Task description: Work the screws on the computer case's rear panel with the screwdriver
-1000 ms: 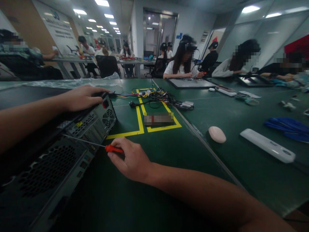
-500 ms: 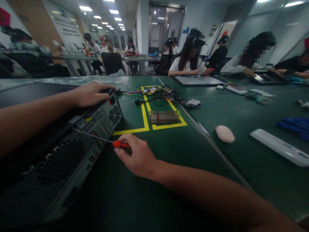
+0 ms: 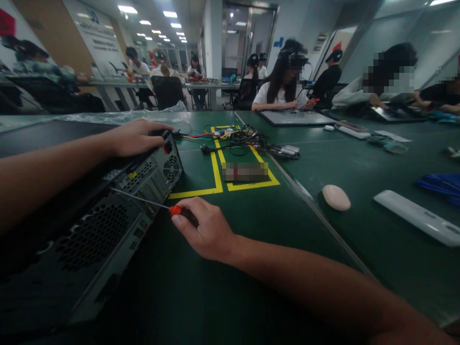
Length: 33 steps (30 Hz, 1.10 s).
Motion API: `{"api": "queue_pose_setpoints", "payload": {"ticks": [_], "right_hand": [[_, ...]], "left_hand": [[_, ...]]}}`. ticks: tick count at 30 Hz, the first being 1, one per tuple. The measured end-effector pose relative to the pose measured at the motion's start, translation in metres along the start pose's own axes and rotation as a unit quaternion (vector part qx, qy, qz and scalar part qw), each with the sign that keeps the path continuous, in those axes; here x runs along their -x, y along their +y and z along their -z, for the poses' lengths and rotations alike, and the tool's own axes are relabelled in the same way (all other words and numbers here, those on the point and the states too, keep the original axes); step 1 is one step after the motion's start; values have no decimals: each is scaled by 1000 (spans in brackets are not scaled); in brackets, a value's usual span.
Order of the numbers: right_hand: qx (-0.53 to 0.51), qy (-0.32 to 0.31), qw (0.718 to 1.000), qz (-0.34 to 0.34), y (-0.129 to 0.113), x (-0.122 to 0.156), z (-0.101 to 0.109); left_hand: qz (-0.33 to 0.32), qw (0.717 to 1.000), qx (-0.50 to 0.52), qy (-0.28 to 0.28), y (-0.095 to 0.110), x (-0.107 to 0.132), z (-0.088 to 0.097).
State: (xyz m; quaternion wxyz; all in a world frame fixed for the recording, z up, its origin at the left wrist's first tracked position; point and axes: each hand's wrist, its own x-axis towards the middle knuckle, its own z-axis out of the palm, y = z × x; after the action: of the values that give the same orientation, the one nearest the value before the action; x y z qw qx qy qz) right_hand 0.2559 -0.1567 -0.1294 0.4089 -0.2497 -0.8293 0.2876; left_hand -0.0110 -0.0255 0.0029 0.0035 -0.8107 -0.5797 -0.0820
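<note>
A black desktop computer case [image 3: 53,136] lies at the left with its grey rear panel turned toward me. My left hand [image 3: 136,138] rests on its top near the far rear corner, thumb and fingers spread apart. An orange-and-dark-handled screwdriver [image 3: 175,210] is gripped in my right hand [image 3: 206,227], just off the rear panel. Its thin shaft reaches left to the panel near the top edge, above a honeycomb vent [image 3: 93,235]. Whether the tip sits in a screw is too small to tell.
Beyond the case, a tangle of cables [image 3: 247,136] lies by yellow tape [image 3: 218,172] and a blurred block [image 3: 245,171]. Rightward are a pale oval mouse-like object [image 3: 336,197], a long white device [image 3: 417,218] and blue cloth [image 3: 440,186]. Several people sit at tables behind.
The screwdriver's handle has turned in my right hand, showing less orange and more dark grip. My left hand stays on the case.
</note>
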Motion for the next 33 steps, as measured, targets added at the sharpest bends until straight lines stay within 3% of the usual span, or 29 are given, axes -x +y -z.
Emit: {"api": "queue_pose_setpoints", "payload": {"ticks": [10, 33], "right_hand": [[-16, -11, 999, -32, 0, 1, -2], [-3, -12, 1000, -28, -2, -1, 0]], "left_hand": [[-1, 1000, 9, -5, 0, 0, -1], [-1, 1000, 11, 1, 1, 0, 0]]}}
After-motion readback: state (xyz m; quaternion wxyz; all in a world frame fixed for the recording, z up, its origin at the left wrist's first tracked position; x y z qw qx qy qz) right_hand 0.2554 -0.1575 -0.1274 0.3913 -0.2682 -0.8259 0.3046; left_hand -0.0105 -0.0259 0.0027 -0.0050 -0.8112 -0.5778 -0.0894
